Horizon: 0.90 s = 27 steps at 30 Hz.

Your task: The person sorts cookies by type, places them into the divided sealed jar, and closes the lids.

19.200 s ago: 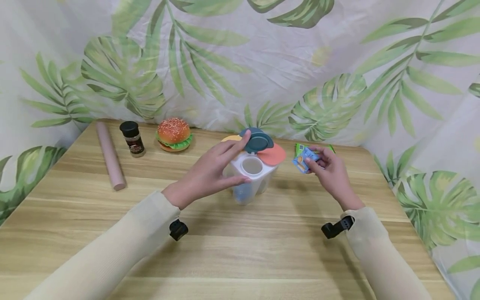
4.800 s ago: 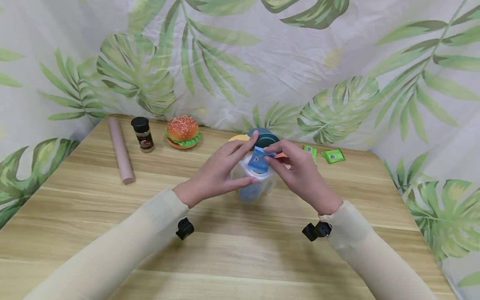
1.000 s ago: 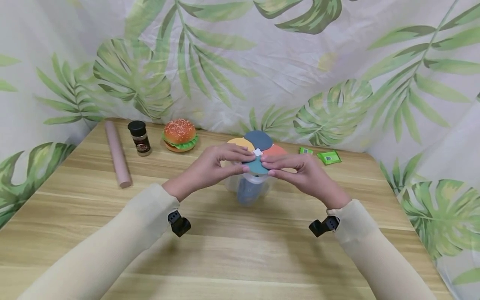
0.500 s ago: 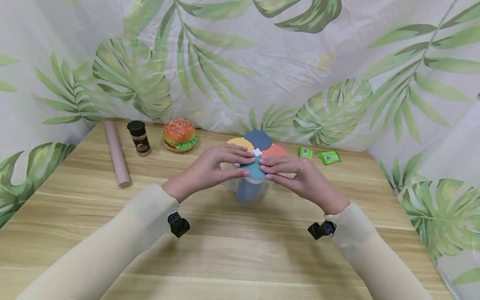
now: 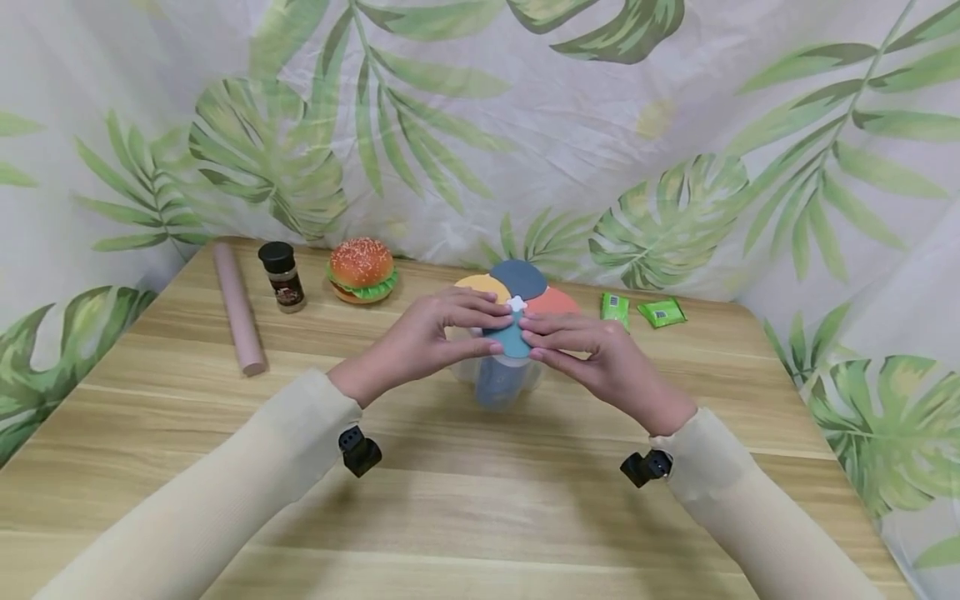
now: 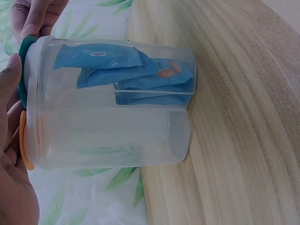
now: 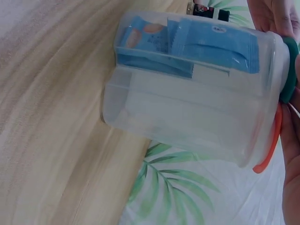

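Observation:
A clear storage container (image 5: 501, 385) stands upright mid-table, topped by yellow, dark blue, coral and teal flaps around a small white star. Its teal flap (image 5: 512, 337), nearest me, lies down over its compartment. My left hand (image 5: 423, 333) rests its fingers on the left of the lid, thumb at the teal flap's front edge. From the right, my right hand (image 5: 600, 350) presses the same flap with its fingertips, thumb alongside. Through the wall, the left wrist view shows several blue snack packets (image 6: 101, 57) in one compartment; the compartment beside it looks bare.
Two green packets (image 5: 615, 309) lie to the container's right. Along the back left are a toy hamburger (image 5: 363, 271), a black-capped seasoning jar (image 5: 288, 287) and a pinkish rod (image 5: 240, 312). A leaf-patterned curtain (image 5: 420, 125) hangs right behind the table (image 5: 480, 533).
Earlier the right hand held a blue packet, then put it into the container's opening beneath the raised teal flap. The flap has since come down, with both hands on it; little moved in the last second.

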Each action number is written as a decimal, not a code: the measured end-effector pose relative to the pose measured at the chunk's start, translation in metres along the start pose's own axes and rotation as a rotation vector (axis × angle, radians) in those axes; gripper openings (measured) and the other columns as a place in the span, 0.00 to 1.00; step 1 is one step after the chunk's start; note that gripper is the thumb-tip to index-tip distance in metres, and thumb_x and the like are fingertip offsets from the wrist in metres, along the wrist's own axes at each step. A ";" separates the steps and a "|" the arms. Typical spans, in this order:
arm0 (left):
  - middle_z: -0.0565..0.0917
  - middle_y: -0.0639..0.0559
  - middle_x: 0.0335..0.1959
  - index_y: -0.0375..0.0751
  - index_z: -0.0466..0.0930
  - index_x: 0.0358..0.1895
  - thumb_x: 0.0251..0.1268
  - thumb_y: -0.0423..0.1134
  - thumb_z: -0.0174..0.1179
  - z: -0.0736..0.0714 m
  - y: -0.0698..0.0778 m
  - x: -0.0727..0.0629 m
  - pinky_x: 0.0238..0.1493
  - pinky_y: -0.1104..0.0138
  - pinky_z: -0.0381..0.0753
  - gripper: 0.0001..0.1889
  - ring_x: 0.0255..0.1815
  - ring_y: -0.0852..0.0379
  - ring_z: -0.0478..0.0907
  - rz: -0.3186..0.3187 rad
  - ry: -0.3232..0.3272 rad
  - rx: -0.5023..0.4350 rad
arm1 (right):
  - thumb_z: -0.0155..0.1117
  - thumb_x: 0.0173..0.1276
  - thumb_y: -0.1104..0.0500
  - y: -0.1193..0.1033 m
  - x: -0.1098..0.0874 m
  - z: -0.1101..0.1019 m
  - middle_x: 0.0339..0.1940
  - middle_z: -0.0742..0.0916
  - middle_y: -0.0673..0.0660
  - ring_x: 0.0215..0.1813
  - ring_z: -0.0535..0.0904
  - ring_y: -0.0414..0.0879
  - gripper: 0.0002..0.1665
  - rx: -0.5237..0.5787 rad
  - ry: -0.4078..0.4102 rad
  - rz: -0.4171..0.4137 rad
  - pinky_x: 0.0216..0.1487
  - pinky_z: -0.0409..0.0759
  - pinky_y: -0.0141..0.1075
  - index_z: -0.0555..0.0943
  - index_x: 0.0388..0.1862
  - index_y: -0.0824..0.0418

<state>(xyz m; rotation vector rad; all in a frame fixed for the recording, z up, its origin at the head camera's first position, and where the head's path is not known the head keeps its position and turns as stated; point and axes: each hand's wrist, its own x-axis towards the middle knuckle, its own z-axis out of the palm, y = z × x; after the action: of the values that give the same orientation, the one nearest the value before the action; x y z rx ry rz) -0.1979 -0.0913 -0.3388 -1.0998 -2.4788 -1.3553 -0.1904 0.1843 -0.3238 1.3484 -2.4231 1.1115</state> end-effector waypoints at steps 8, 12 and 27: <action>0.85 0.47 0.66 0.42 0.88 0.61 0.64 0.38 0.75 0.001 -0.001 0.000 0.77 0.49 0.73 0.21 0.75 0.46 0.76 0.005 0.007 0.012 | 0.76 0.58 0.77 0.003 -0.002 0.006 0.57 0.90 0.64 0.62 0.88 0.58 0.20 -0.031 0.065 -0.072 0.69 0.76 0.24 0.91 0.50 0.67; 0.86 0.47 0.66 0.42 0.88 0.60 0.64 0.37 0.75 0.001 -0.002 -0.001 0.77 0.48 0.73 0.21 0.75 0.46 0.76 0.014 0.011 0.003 | 0.76 0.56 0.78 0.004 -0.002 0.008 0.57 0.90 0.65 0.62 0.88 0.57 0.21 -0.029 0.083 -0.093 0.69 0.77 0.25 0.91 0.50 0.67; 0.85 0.45 0.66 0.40 0.88 0.60 0.62 0.36 0.75 0.002 -0.001 -0.001 0.76 0.49 0.74 0.22 0.73 0.46 0.77 0.036 0.016 0.009 | 0.77 0.58 0.75 0.005 -0.005 0.009 0.59 0.90 0.63 0.63 0.87 0.57 0.22 -0.093 0.073 -0.110 0.71 0.76 0.27 0.91 0.52 0.65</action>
<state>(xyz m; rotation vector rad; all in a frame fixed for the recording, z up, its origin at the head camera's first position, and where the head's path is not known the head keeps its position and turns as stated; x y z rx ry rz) -0.1970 -0.0908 -0.3408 -1.1224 -2.4389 -1.3370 -0.1903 0.1834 -0.3350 1.3690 -2.2892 0.9900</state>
